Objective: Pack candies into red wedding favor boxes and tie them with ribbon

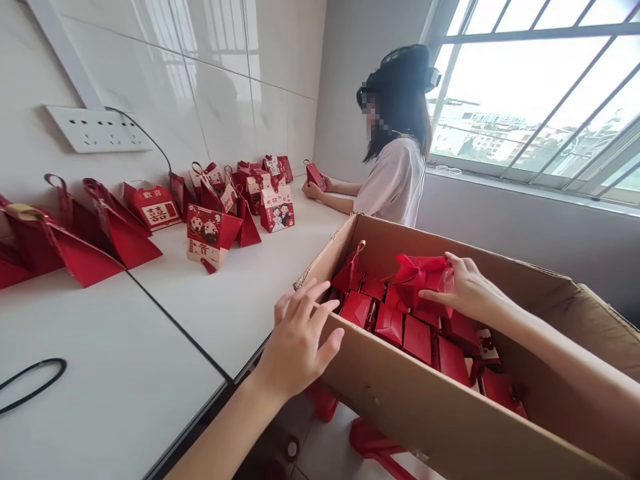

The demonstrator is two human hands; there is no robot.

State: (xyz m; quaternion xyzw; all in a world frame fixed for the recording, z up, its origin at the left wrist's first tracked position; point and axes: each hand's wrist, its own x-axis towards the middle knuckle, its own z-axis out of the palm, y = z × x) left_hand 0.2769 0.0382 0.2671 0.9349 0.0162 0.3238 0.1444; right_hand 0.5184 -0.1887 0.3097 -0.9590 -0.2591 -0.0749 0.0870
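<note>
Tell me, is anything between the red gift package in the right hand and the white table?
Yes: the left wall of the carton stands between the red gift package in the right hand and the white table. The left hand is spread at the carton's near corner. Nothing visible blocks the way above the wall.

We get bright, cool daylight from the barred window [530,93] at upper right, where the sky burns out to white and the buildings [493,137] outside look washed out. On the left, the glossy tiled wall [280,120] gives back pale streaks of glare. We see soft, faint shadows beside the red boxes [206,233] on the bench [150,347]; the inside of the cardboard box [400,393] is dimmer, and the space under the bench is darkest. Our wide lens slants straight lines and stretches the edges. Coarse pixel blocks mask part of the co-worker [395,187].
</note>
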